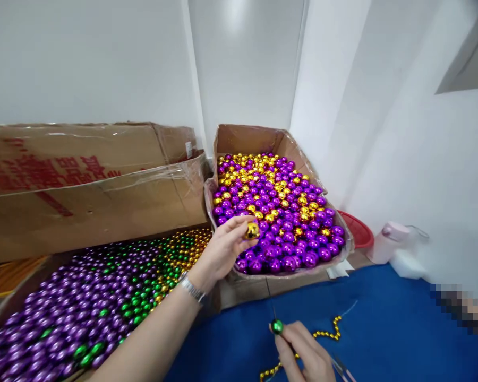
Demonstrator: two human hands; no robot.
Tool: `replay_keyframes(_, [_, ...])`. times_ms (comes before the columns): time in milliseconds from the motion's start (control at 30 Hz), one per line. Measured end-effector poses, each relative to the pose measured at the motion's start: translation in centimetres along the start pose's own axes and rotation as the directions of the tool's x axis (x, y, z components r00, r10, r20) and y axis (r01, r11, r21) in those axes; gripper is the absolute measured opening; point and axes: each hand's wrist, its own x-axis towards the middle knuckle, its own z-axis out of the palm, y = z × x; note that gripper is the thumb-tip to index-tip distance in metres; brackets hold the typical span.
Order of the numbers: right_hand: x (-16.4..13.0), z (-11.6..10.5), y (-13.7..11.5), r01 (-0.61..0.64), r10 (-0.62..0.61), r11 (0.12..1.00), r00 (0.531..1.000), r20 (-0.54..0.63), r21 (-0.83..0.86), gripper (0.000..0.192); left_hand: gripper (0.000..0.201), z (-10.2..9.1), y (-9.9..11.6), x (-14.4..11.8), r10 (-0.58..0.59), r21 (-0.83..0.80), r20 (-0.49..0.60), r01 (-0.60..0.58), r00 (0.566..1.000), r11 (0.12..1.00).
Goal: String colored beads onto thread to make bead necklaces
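My left hand (225, 244), with a metal watch (191, 287) on its wrist, pinches a shiny gold ball (252, 229) over the front of a carton of balls. Lower down, above a blue cloth (231, 347), the fingers of my right hand (306, 353) are closed at a green ball (277, 326). A thin needle (274, 307) sticks up from that ball. Behind the right hand, a string of small gold beads (326, 335) winds over the cloth, with a loose thread end at the far side. Part of this string is hidden by the hand.
The cardboard box (247, 139) holds purple and gold balls. To the left lie many purple, green and gold beads (87, 286) below a large carton (171, 201). A red basin (356, 229), a pink bottle (388, 241) and a pointed tool (343, 369) are at the right.
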Motion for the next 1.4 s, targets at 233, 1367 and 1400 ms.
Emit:
replay_keyframes(233, [-0.5, 0.8, -1.1, 0.043, -0.039, 0.999, 0.928, 0.372, -0.002, 0.022, 0.023, -3.6, -1.1, -11.0, -0.446, -0.639, -0.170, 0.246, 0.879, 0.729])
replay_keyframes(1367, [-3.0, 5.0, -0.3, 0.167, -0.102, 0.980, 0.893, 0.439, -0.112, 0.025, 0.047, -3.9, -2.3, -18.7, -0.346, -0.438, -0.339, 0.179, 0.875, 0.881])
replay_keyframes(1400, [-3.2, 5.0, 0.0, 0.192, -0.118, 0.972, 0.896, 0.428, -0.134, 0.025, 0.046, -3.8, -2.3, -18.7, -0.348, -0.426, -0.356, 0.181, 0.867, 0.886])
